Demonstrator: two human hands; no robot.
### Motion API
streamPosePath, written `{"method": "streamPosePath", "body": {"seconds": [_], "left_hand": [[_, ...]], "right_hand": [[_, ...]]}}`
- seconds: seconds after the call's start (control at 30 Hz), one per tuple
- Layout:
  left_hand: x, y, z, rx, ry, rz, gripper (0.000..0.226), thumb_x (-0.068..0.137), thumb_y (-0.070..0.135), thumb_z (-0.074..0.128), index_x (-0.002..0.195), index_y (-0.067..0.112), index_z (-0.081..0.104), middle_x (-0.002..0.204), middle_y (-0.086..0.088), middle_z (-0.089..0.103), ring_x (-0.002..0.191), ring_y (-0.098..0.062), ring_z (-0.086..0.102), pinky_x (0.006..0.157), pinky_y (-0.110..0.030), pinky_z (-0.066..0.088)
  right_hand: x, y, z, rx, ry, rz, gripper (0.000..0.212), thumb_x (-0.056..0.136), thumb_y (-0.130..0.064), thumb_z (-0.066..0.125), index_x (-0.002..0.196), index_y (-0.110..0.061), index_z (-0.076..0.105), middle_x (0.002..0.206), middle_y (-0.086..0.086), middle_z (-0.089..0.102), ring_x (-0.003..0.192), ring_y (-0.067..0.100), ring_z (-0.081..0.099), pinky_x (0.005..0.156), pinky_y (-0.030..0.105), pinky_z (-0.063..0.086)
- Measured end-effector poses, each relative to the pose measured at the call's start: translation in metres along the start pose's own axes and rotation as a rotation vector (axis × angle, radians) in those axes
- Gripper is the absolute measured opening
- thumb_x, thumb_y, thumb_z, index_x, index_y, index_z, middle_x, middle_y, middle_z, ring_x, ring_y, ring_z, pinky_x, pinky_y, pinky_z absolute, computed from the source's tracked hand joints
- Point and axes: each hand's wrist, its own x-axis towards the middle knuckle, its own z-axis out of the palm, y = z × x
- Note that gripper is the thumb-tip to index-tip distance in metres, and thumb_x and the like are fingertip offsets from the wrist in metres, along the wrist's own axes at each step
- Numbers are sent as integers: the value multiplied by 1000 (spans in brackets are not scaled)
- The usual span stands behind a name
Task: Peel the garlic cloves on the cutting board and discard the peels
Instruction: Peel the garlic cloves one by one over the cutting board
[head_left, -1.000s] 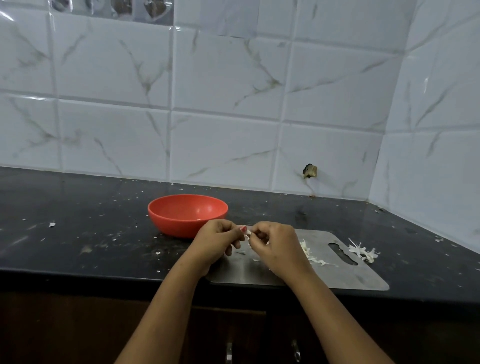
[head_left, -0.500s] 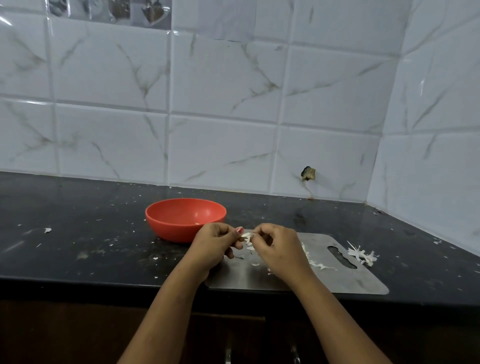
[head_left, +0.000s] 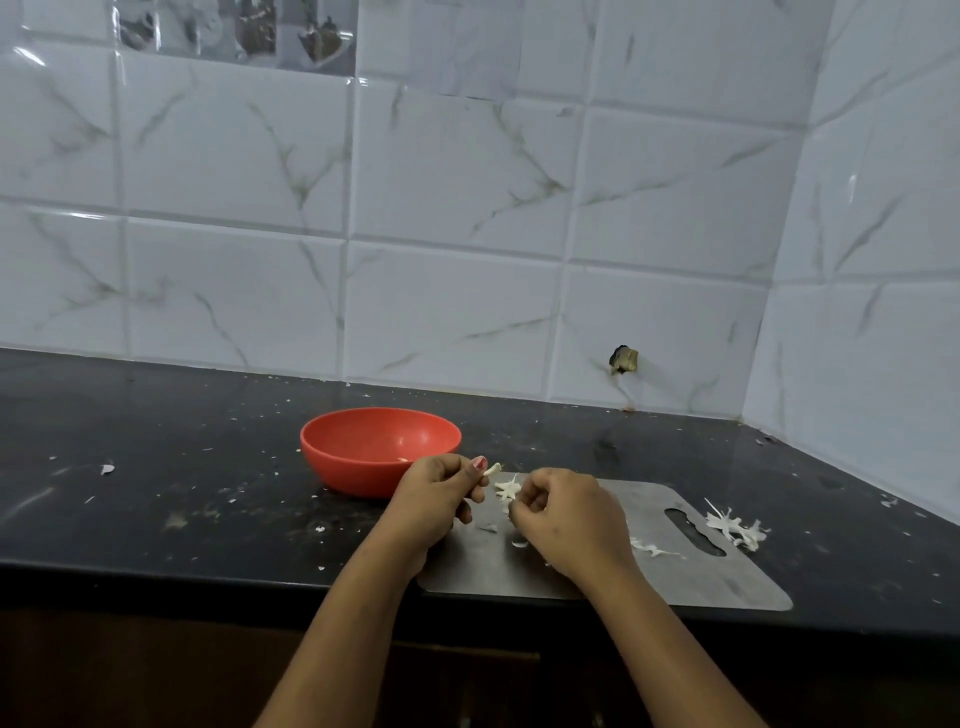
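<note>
A steel cutting board (head_left: 675, 577) lies at the counter's front edge. Above its left end my left hand (head_left: 436, 499) pinches a small garlic clove (head_left: 491, 469) between thumb and fingers. Just to the right, my right hand (head_left: 566, 514) has its fingers curled and pinches a white peel (head_left: 508, 489) at its fingertips. Thin peel scraps (head_left: 652, 548) lie on the board by my right wrist. A heap of peels (head_left: 737, 527) sits on the counter past the board's handle slot.
An orange bowl (head_left: 337, 457) stands on the black counter (head_left: 156, 493) just left of my hands, a pale piece visible inside. Tiled walls close off the back and right. Small white flecks dot the counter.
My hands have pulled slightly apart. The clove stays with the left hand and a strip of peel has come away in the right.
</note>
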Motion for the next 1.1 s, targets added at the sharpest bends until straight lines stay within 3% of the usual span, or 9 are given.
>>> {"method": "streamPosePath", "body": {"seconds": [0.2, 0.3, 0.43, 0.63, 0.8, 0.9, 1.1], "left_hand": [[4, -6, 4, 70, 44, 7, 31, 99, 22, 51, 73, 6, 59, 57, 2, 51, 43, -8, 42, 52, -20, 38], [7, -10, 5, 131, 73, 15, 33, 98, 25, 53, 69, 9, 59, 54, 2, 52, 44, -10, 43, 56, -26, 39], [8, -12, 6, 204, 88, 35, 33, 97, 26, 54, 68, 11, 59, 55, 3, 53, 45, -11, 45, 54, -24, 40], [3, -8, 8, 274, 15, 133, 30, 97, 30, 53, 75, 11, 61, 62, 2, 60, 45, -8, 49, 50, -18, 40], [-1, -6, 9, 321, -19, 240, 12, 93, 21, 61, 85, 12, 64, 67, 1, 65, 45, 2, 49, 48, -12, 40], [0, -7, 7, 320, 1, 253, 11, 91, 16, 63, 82, 10, 63, 67, 0, 66, 45, 0, 49, 49, -13, 41], [-1, -7, 7, 341, 8, 252, 12, 91, 15, 63, 80, 9, 63, 69, 1, 69, 46, -1, 50, 49, -14, 43]], "right_hand": [[-1, -1, 2, -41, 67, -107, 25, 91, -21, 48, 104, -30, 67, 81, -7, 69, 77, 12, 61, 85, 31, 46], [-1, 1, 3, 151, 78, -139, 18, 92, -25, 54, 100, -32, 69, 72, -16, 64, 64, 6, 56, 71, 26, 45], [3, 4, 4, 460, 46, -133, 7, 85, -24, 70, 88, -30, 73, 73, -15, 69, 68, 2, 62, 65, 19, 50], [6, 6, 2, 590, 39, -101, 6, 86, -15, 71, 81, -16, 74, 72, -6, 71, 65, -1, 61, 61, 10, 44], [5, 8, 0, 649, 22, -83, 17, 90, -10, 64, 82, -20, 75, 77, -4, 73, 70, 12, 65, 68, 33, 54], [6, 8, 0, 632, 26, -77, 18, 90, -9, 63, 82, -19, 75, 75, -3, 72, 69, 16, 65, 68, 35, 53], [5, 7, -1, 634, 42, -66, 16, 89, -10, 65, 81, -19, 76, 74, -3, 73, 69, 12, 65, 62, 22, 51]]}}
